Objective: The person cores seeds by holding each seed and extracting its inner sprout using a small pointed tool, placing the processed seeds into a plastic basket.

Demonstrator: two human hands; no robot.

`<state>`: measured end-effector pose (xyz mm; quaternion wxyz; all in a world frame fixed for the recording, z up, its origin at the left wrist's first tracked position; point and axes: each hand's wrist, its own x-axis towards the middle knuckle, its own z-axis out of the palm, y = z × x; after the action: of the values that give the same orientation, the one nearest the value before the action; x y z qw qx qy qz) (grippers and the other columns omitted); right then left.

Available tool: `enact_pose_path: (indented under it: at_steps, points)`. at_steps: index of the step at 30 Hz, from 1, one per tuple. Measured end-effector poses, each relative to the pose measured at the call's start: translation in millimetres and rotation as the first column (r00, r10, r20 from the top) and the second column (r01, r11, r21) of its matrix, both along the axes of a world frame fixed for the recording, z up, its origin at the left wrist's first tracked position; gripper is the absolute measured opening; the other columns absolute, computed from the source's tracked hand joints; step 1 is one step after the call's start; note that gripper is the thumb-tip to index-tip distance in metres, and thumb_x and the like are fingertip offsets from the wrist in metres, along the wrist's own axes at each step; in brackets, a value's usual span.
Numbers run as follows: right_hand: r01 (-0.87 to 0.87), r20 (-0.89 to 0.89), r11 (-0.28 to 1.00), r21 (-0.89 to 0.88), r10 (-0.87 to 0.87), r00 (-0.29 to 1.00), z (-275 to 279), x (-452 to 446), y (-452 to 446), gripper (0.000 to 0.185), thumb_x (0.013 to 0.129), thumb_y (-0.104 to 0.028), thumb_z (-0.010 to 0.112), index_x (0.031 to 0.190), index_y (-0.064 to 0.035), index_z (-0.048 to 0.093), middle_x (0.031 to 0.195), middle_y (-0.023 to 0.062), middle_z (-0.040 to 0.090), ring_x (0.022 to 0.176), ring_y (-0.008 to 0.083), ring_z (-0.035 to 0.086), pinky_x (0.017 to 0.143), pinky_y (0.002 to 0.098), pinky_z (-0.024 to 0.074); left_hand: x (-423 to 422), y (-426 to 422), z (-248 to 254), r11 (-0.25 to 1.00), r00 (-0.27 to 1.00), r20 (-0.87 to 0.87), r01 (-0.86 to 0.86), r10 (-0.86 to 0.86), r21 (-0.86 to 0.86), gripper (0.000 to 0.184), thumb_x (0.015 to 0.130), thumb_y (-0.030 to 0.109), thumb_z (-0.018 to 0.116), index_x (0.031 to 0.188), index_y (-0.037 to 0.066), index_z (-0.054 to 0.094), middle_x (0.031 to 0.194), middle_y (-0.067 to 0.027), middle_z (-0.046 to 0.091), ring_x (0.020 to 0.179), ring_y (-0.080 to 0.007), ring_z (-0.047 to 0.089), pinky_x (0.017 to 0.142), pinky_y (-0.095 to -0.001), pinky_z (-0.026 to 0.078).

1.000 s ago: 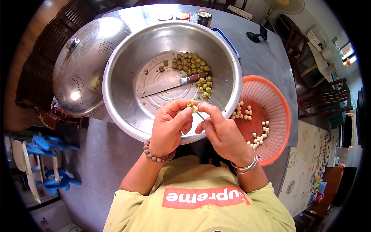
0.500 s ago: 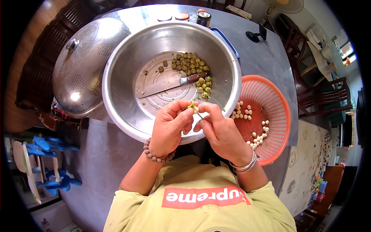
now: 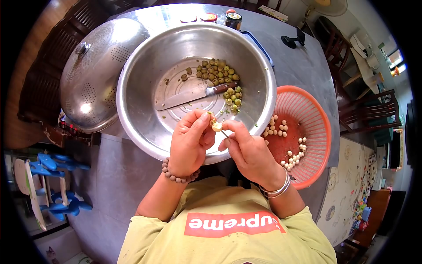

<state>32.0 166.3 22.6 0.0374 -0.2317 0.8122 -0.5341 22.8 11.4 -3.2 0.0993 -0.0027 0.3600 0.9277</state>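
A pale peeled fruit (image 3: pixel 217 126) sits between our two hands, over the six o'clock side of a wide steel basin (image 3: pixel 132 57) on a gray tabletop (image 3: pixel 118 171). Our left hand (image 3: pixel 189 143), wearing a beaded bracelet (image 3: pixel 178 178), has its thumb and forefinger pinched together on a green-brown scrap (image 3: pixel 211 116) at the fruit's ten o'clock edge. Our right hand (image 3: pixel 255 154), in silver bangles (image 3: pixel 278 190), has its fingers clamped on a thin metal tool (image 3: pixel 225 133) that reaches the fruit. White letters reading "Supreme" run upside down across the red panel (image 3: pixel 233 225) of our yellow-green shirt (image 3: pixel 202 248); lettering on the jars (image 3: pixel 233 20) at twelve to one o'clock is too small to read. Inside the basin, green-brown fruits (image 3: pixel 215 71) gather from one to three o'clock beside a wood-handled knife (image 3: pixel 187 97). An orange basket (image 3: pixel 323 127) at four o'clock holds pale round pieces (image 3: pixel 285 127), and a perforated steel lid (image 3: pixel 92 66) lies at nine to ten.
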Motion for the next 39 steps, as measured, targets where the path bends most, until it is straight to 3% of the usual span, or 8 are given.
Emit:
enact_pose_path:
  at_steps: [9,11,18,20,23,26,32,39]
  points:
    - [0.0,-0.018,1.0,0.0,0.0,1.0,0.8,0.4,2.0,0.032,0.082,0.001,0.049,0.113,-0.004,0.041,0.073,0.0202,0.058,0.069,0.0369,0.061,0.056,0.0418,0.0473,0.9,2.4,1.8,0.993,0.998,-0.055,0.031,-0.038,-0.112,0.012,0.09,0.015,0.049,0.09,0.004,0.055,0.082,-0.0015,0.055,0.056,-0.0036,0.04,0.043,-0.0159,0.029]
    - [-0.005,-0.017,1.0,0.001,0.005,1.0,0.0,0.6,2.3,0.032,0.082,0.001,0.049,0.113,-0.004,0.041,0.073,0.0204,0.058,0.069,0.0374,0.06,0.057,0.042,0.0472,1.1,5.5,5.9,0.994,1.0,0.002,-0.023,0.023,-0.112,0.013,0.089,0.014,0.051,0.087,0.002,0.055,0.069,0.0009,0.052,0.05,-0.0023,0.037,0.042,-0.0159,0.028]
    - [-0.014,-0.05,1.0,-0.012,0.014,0.999,-1.6,1.5,5.3,0.034,0.081,0.001,0.05,0.113,-0.0045,0.04,0.072,0.0206,0.058,0.069,0.0389,0.059,0.056,0.0426,0.0467,-0.3,1.9,4.2,0.999,0.999,0.034,0.024,-0.022,-0.044,0.015,0.09,0.017,0.05,0.087,0.003,0.054,0.069,0.0003,0.052,0.048,-0.0018,0.034,0.041,-0.0157,0.026]
    - [-0.015,-0.049,1.0,-0.019,0.014,0.999,-2.2,1.6,5.4,0.034,0.081,0.001,0.05,0.113,-0.0046,0.04,0.072,0.0206,0.058,0.069,0.0389,0.059,0.056,0.0426,0.0467,-1.3,-1.1,-0.7,0.998,0.998,0.005,0.069,-0.069,-0.005,0.014,0.091,0.017,0.049,0.088,0.005,0.054,0.081,-0.0023,0.055,0.052,-0.0033,0.036,0.041,-0.0158,0.027]
    - [-0.011,-0.049,1.0,-0.005,0.01,0.999,-3.3,1.3,5.6,0.034,0.081,0.001,0.05,0.114,-0.0052,0.041,0.072,0.0206,0.058,0.069,0.0386,0.06,0.055,0.0428,0.0467,-0.5,0.0,0.6,0.998,0.998,0.0,0.057,-0.057,-0.009,0.014,0.091,0.018,0.049,0.089,0.005,0.054,0.082,-0.0026,0.055,0.052,-0.0036,0.037,0.042,-0.0157,0.028]
    - [0.002,-0.069,1.0,0.003,-0.002,0.998,-3.0,0.5,6.2,0.034,0.081,0.0,0.051,0.113,-0.0056,0.041,0.071,0.0205,0.058,0.068,0.0385,0.06,0.054,0.0429,0.0465,0.9,4.9,8.2,0.994,1.0,0.011,0.02,-0.019,-0.104,0.011,0.09,0.014,0.051,0.088,0.004,0.054,0.072,0.0005,0.052,0.051,-0.0025,0.036,0.043,-0.0165,0.027]
    - [0.002,-0.036,1.0,-0.02,-0.002,0.999,-1.0,0.2,6.7,0.033,0.082,0.0,0.05,0.113,-0.0057,0.042,0.069,0.0201,0.058,0.066,0.038,0.06,0.053,0.0426,0.0464,2.7,4.4,5.3,0.999,0.997,-0.057,0.042,-0.042,-0.017,0.006,0.089,0.009,0.052,0.093,0.005,0.052,0.078,0.0021,0.051,0.053,-0.002,0.036,0.044,-0.0158,0.027]
    - [0.029,-0.001,1.0,0.002,-0.029,1.0,-1.0,-0.2,9.9,0.029,0.083,0.0,0.048,0.111,-0.0036,0.042,0.068,0.0168,0.06,0.064,0.0333,0.062,0.054,0.0396,0.048,3.3,6.6,6.1,0.993,0.998,-0.051,-0.031,0.026,-0.111,0.01,0.092,0.015,0.048,0.086,0.007,0.049,0.071,0.0042,0.044,0.051,-0.0019,0.032,0.043,-0.0162,0.023]
